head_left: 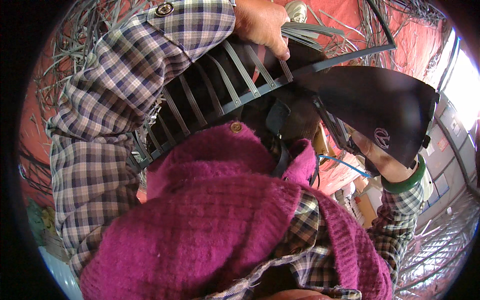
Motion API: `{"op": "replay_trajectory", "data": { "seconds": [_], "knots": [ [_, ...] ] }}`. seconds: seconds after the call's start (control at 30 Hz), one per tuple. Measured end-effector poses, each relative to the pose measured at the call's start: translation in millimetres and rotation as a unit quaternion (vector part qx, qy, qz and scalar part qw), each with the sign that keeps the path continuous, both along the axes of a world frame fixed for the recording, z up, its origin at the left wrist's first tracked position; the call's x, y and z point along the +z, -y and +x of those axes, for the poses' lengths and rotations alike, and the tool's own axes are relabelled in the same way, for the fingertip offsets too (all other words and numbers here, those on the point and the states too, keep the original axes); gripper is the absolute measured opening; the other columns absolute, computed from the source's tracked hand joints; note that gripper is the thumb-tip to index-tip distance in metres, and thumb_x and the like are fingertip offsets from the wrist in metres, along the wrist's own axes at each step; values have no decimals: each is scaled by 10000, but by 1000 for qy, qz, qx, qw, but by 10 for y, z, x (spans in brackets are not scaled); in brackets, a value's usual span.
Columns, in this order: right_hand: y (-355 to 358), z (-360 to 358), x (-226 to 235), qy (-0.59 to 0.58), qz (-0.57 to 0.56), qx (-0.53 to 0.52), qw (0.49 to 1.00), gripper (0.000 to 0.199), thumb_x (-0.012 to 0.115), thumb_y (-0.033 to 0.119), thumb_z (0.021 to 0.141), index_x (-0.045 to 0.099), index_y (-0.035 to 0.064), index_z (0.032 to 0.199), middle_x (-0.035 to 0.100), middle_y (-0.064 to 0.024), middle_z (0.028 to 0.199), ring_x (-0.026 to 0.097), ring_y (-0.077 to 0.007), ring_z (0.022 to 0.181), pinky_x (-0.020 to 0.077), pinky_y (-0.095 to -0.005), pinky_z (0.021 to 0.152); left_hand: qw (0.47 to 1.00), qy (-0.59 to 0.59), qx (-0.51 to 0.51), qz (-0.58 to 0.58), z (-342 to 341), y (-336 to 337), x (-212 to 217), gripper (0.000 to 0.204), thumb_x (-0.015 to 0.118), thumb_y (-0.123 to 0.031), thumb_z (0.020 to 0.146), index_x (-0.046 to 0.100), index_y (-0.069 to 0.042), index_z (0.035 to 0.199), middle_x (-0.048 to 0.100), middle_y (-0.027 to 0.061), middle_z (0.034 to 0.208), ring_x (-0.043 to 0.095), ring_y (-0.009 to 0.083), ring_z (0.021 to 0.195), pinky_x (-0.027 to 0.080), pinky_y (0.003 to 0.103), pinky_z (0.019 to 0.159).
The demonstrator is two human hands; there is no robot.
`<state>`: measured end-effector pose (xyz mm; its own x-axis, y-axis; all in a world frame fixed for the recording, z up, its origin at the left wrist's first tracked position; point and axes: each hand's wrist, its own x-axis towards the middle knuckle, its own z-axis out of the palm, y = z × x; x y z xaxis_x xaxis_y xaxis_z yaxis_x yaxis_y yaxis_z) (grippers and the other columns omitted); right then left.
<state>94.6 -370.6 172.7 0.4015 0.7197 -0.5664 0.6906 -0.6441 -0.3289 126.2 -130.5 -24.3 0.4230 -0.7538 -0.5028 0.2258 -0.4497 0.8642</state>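
Note:
My left hand (262,25) is closed around a bundle of grey flat strips (315,31), whose ends fan out to the right. Below it lies a dark frame bar (225,107), crossed by several spaced grey strips (240,67) that run up from it. My right hand (382,155) is at the right, gripping a long dark tool (332,122) with a metallic edge. Its fingers are mostly hidden behind a black curved panel (375,95). A thin blue cord or hose (345,164) runs beside that hand. The tool's tip lies near the bar.
Loose grey strips (85,45) lie tangled on the red floor (330,12) at the upper left and upper right. A shoe (296,11) shows at the top. Boxes (367,207) stand at the right, near a silvery wrapped mass (435,255).

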Motion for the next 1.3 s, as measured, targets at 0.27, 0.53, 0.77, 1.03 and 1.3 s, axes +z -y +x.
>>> {"op": "replay_trajectory", "data": {
  "seconds": [0.27,0.53,0.77,1.03,1.3],
  "knots": [
    [16,-12,-31,-100,21,-122,987,425,719,55,684,547,8,1070,606,-94,999,589,-236,902,460,-308,794,999,38,5,-33,-21,-36,18,291,651,-303,714,636,-26,801,648,75,702,614,182,684,465,316,626],
    [-44,28,-26,-94,17,-93,991,417,709,42,673,551,12,1057,604,-96,975,585,-242,880,459,-313,778,999,-25,1,-38,-39,0,55,274,644,-255,732,632,-2,837,648,90,714,618,188,684,469,319,621],
    [1,17,-42,-56,31,-21,998,410,700,30,663,555,16,1046,602,-97,954,581,-248,861,458,-316,763,999,29,2,-36,-122,96,34,286,660,-271,733,634,-16,860,645,116,748,614,216,732,458,343,646],
    [-30,25,-50,-84,38,-152,984,375,689,24,668,569,20,1024,600,-99,945,568,-239,891,449,-310,778,989,41,104,-101,-52,38,-71,306,551,-309,832,623,-13,802,608,91,678,585,171,638,446,310,604],
    [-108,39,-6,-131,35,-332,933,368,645,30,737,533,5,1086,577,-107,1037,542,-214,970,423,-297,840,952,-111,205,-200,-62,1,-38,306,461,-261,911,551,9,1023,530,32,601,398,34,429,297,163,398]
  ]
}}
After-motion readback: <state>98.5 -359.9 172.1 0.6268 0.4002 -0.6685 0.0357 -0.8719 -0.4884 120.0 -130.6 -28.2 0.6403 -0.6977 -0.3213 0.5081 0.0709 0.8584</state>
